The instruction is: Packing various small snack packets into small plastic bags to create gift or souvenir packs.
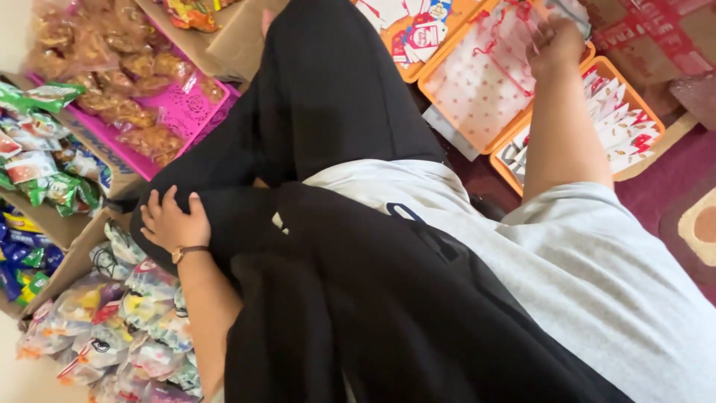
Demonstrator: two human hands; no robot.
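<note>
I sit cross-legged in black trousers (328,112) and a grey shirt (597,283). My left hand (173,222) rests flat on my left knee, fingers apart, holding nothing; a thin watch band circles the wrist. My right hand (553,43) reaches out to the upper right, its fingers closed on a red drawstring of a clear pouch with small heart prints (485,78). That pouch lies in an orange tray (455,130).
A second orange tray (634,101) holds white and red cards. A pink tray (179,112) holds bagged fried snacks. Cardboard boxes (74,257) on the left hold green and blue packets. Filled clear snack bags (127,328) pile at lower left. A dark red rug (664,186) is on the right.
</note>
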